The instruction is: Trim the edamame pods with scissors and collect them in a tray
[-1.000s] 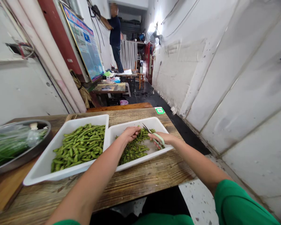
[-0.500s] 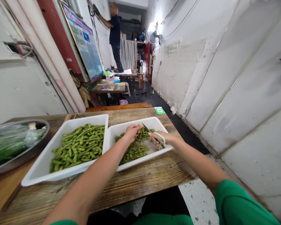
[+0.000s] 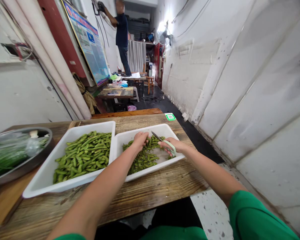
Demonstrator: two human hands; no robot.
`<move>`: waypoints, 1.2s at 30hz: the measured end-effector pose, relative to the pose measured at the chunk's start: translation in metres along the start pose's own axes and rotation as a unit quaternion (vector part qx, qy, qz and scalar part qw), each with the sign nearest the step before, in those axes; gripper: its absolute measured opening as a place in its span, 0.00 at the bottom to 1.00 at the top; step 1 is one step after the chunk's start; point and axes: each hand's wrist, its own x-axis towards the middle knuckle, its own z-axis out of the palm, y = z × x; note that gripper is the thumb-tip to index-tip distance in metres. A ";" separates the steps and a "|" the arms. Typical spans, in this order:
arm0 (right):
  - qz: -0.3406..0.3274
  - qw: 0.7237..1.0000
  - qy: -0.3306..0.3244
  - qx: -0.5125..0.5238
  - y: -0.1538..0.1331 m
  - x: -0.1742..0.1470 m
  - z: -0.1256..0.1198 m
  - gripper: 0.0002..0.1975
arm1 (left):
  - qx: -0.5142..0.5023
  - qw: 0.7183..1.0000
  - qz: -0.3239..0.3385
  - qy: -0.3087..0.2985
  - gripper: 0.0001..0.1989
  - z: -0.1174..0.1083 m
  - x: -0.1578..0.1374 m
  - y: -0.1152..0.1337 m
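Note:
My right hand (image 3: 173, 146) is wrapped round a pair of scissors (image 3: 169, 145) with pale green handles; the dark blades point up and left. My left hand (image 3: 140, 140) is closed, fingertips pinched together just left of the blade tips. Whatever it pinches is too small and hidden to make out. Both hands are over the right white tray (image 3: 120, 146), where wet edamame pods (image 3: 143, 160) lie mostly at the left and back. Beside it, the left white tray (image 3: 43, 176) bears a large heap of edamame pods (image 3: 86, 153).
At far left a metal basin (image 3: 48, 146) holds bagged green vegetables (image 3: 12, 153). The wooden table (image 3: 162, 186) carries everything, with a green code card (image 3: 170, 116) at its far corner. Further back, a person (image 3: 122, 36) stands on another table, reaching to wall cables.
The scissors' handles have drawn together. My left hand has shifted slightly left, away from the blade tips. The person at the back has bent the raised arm more.

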 end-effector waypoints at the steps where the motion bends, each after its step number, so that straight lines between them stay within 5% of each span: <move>1: -0.002 1.000 0.006 0.010 0.000 0.000 0.000 0.20 | -0.003 1.000 -0.001 -0.008 0.06 -0.001 0.000 0.001; 7: -0.008 0.999 0.026 0.035 -0.002 0.000 0.001 0.19 | 0.044 0.995 -0.075 -0.046 0.08 -0.003 -0.001 0.002; 10: -0.007 0.999 0.029 0.024 -0.001 0.001 0.000 0.20 | 0.164 0.985 -0.025 -0.041 0.08 -0.003 -0.001 -0.001; 12: -0.007 0.999 0.027 0.021 0.000 0.001 0.000 0.20 | 0.282 0.958 0.034 -0.034 0.09 -0.003 -0.002 -0.003; 17: -0.006 1.000 0.019 0.021 -0.001 0.000 -0.001 0.19 | 0.525 0.840 0.135 0.005 0.12 0.002 -0.007 -0.008; 20: -0.002 1.000 0.022 0.013 -0.001 0.000 -0.001 0.19 | 0.559 0.817 0.141 0.000 0.09 0.002 -0.006 -0.009; 22: 0.001 1.000 0.026 0.007 -0.001 0.000 -0.001 0.19 | 0.532 0.836 0.136 -0.015 0.08 -0.001 -0.003 -0.008; 29: 0.033 0.999 0.013 -0.036 -0.004 -0.002 0.000 0.21 | 0.236 0.968 0.083 -0.005 0.14 -0.007 0.002 -0.003; 36: 0.006 1.000 0.019 -0.015 0.003 0.003 -0.001 0.22 | 0.134 0.989 0.042 -0.037 0.13 -0.001 -0.006 0.001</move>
